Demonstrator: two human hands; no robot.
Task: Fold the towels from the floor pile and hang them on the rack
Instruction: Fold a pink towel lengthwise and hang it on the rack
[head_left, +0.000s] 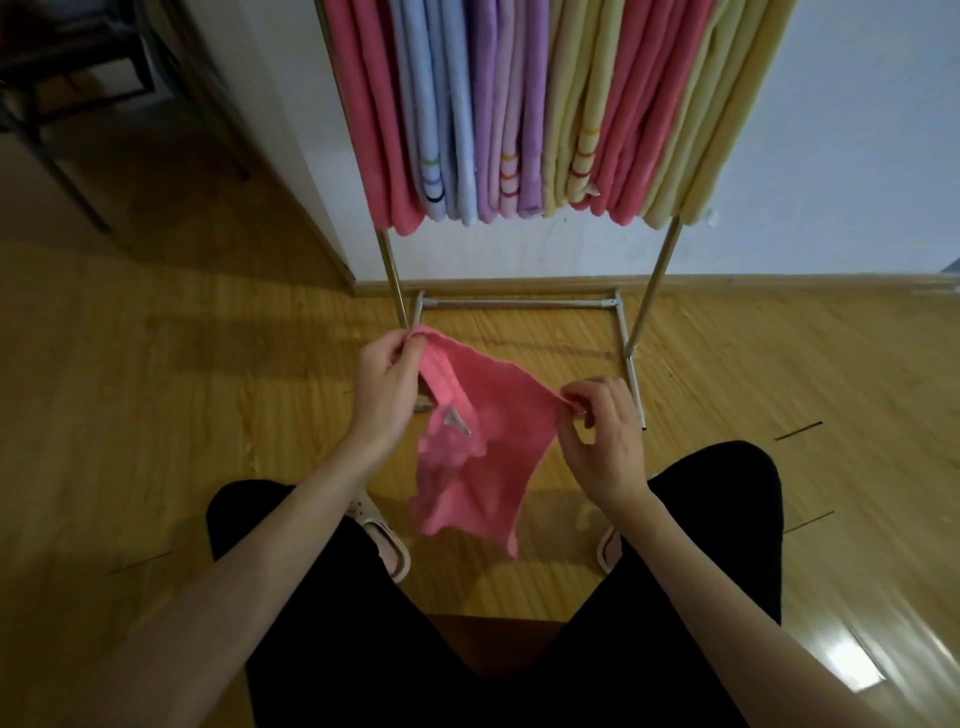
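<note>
I am pinching one top corner of a small pink terry towel in my left hand, the grip closed with thumb and fingers pressed on the cloth, and my right hand is doing the same at the other top corner, fingertips nipped shut on the edge. Between the two grips the towel's upper edge is sagging a little, and the rest of it is hanging down in front of my knees, its lower hem uneven, a small white label showing near the left fold. Below it my legs in black trousers are spreading apart, with pale slippers resting on the yellow wooden plank floor. Just beyond my hands the metal towel rack is standing against a white wall, its base frame on the floor. On it folded towels are hanging packed side by side: pink, light blue, lilac, pale yellow, pink again, and yellow at the right end. At far left dark furniture legs are showing.
</note>
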